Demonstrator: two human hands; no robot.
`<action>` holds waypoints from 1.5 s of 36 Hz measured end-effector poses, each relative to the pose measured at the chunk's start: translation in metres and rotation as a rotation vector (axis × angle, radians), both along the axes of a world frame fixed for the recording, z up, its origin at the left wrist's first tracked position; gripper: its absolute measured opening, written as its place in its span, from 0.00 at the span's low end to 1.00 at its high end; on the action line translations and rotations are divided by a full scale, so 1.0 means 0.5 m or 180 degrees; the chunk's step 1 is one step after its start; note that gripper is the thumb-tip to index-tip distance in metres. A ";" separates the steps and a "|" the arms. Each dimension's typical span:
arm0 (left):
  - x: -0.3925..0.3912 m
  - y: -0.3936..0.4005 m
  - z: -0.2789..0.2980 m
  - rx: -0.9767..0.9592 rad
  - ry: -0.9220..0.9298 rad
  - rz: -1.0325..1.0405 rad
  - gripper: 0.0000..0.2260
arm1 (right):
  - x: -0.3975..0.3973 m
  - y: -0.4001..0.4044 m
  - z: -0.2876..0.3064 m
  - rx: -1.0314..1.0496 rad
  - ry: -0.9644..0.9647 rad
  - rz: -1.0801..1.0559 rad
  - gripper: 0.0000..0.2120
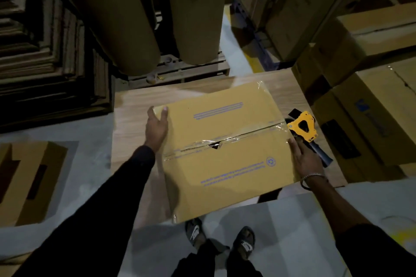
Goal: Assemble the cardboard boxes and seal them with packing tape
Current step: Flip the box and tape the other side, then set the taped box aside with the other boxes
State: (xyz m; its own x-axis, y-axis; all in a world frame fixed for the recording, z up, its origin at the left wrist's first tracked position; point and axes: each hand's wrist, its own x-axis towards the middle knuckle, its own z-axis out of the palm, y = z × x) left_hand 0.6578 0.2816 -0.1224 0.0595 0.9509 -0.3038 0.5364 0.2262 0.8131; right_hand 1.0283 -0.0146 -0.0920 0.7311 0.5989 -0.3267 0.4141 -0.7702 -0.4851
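The room is dim. The floor (292, 220) is pale grey (smooth, a bit shiny). A wooden bench (135, 105) stands on it, near a pallet (191, 72).

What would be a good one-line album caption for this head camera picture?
Both hands, left and right, steady a taped cardboard box on a wooden table, tape dispenser alongside.

A tan cardboard box (225, 148) carries blue printed stripes and lettering under glossy clear tape (227, 140). Beside it, a yellow-and-black tape dispenser (304, 128) lies on a pale wood-grain table (135, 105).
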 end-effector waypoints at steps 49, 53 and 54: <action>0.334 -0.520 0.441 -0.0667 -0.2011 -0.1263 0.23 | 0.287 -0.465 0.345 0.1363 0.0334 -0.1243 0.28; 0.460 -0.553 0.446 -0.0762 -0.1876 -0.1677 0.24 | 0.347 -0.576 0.336 0.1422 0.0150 -0.1685 0.29; 0.494 -0.562 0.449 -0.0783 -0.1842 -0.1783 0.24 | 0.363 -0.599 0.333 0.1408 0.0118 -0.1810 0.31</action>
State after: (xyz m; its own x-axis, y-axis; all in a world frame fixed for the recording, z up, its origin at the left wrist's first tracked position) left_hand 0.9047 0.0005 0.1023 0.7130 0.6451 -0.2747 0.1358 0.2573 0.9567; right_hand 1.2097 -0.3143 0.0745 0.9622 0.2107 -0.1724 -0.0155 -0.5898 -0.8074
